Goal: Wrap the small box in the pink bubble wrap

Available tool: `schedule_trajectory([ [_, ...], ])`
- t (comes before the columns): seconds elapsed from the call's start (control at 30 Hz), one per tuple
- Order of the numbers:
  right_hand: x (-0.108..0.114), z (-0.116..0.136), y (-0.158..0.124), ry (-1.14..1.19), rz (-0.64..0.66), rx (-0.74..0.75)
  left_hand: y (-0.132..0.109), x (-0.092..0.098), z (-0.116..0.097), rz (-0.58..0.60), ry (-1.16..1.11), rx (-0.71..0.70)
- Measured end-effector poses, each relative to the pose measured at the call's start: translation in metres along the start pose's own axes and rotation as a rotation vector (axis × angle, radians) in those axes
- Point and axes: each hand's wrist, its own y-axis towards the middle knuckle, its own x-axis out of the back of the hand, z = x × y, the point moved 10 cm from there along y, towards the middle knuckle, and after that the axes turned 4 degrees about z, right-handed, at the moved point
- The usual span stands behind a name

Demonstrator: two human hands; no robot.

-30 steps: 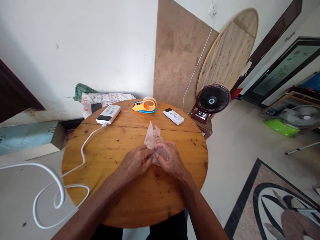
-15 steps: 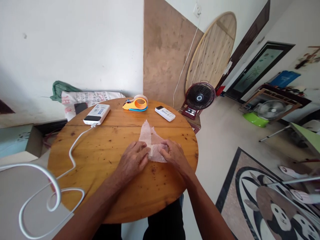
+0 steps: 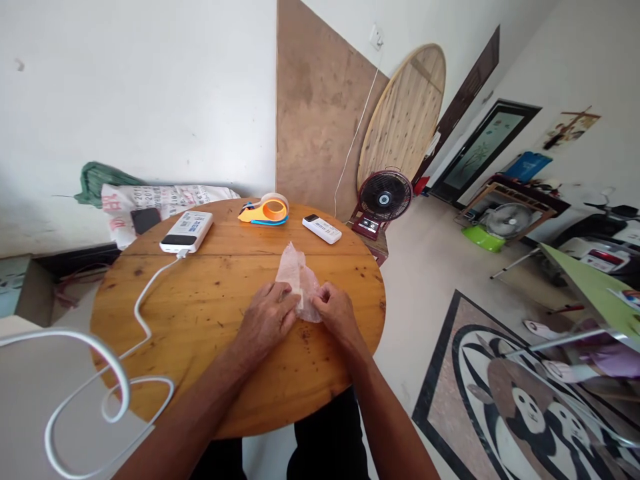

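Observation:
On the round wooden table (image 3: 200, 333) lies a crumpled, thin, translucent whitish sheet (image 3: 290, 270), its top corner pointing away from me. Whether it is plastic or paper I cannot tell. My left hand (image 3: 270, 313) rests at its lower left, fingers bent and pressed together on the sheet's edge. At the right edge, my right hand (image 3: 334, 308) pinches the sheet between thumb and curled fingers. Part of the sheet is hidden under the fingers of both hands.
Toward the table's far side are a white power bank (image 3: 187, 231) with a white cable (image 3: 143, 300), an orange and blue tape dispenser (image 3: 265, 211) and a smaller white device (image 3: 321, 229). A dark fan (image 3: 384, 198) stands beyond the table's right edge.
The right side of the sheet has been drawn inward, so it looks narrower. My right hand has closed into a tighter pinch. The left hand stays about where it was; the view has shifted slightly.

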Motion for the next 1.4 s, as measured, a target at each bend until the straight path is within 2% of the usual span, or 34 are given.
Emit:
schedule_trajectory([
  [0.17,0.004,0.006,0.001,0.147,-0.119,0.034,0.000,0.002,-0.002,0.023,0.012,0.013],
  [0.3,-0.005,0.007,0.008,0.412,-0.060,0.013,0.001,0.003,-0.002,0.017,0.008,0.011],
  [0.4,-0.008,0.010,0.012,0.511,-0.039,-0.008,0.001,0.002,-0.001,0.012,-0.002,0.015],
  [0.5,-0.010,0.017,0.013,0.512,-0.024,0.000,0.000,0.000,0.001,0.004,-0.013,0.013],
  [0.77,-0.008,0.047,0.011,0.303,0.020,0.080,0.000,-0.003,0.007,-0.018,-0.109,0.053],
  [1.03,-0.019,0.044,0.008,0.477,0.201,0.046,-0.002,0.000,0.020,-0.063,-0.244,0.190],
  [1.27,-0.020,0.046,0.004,0.456,0.216,0.149,-0.007,0.003,0.031,-0.092,-0.214,0.303],
  [1.4,-0.019,0.047,0.002,0.432,0.204,0.184,-0.006,0.000,0.031,-0.071,-0.271,0.291],
])
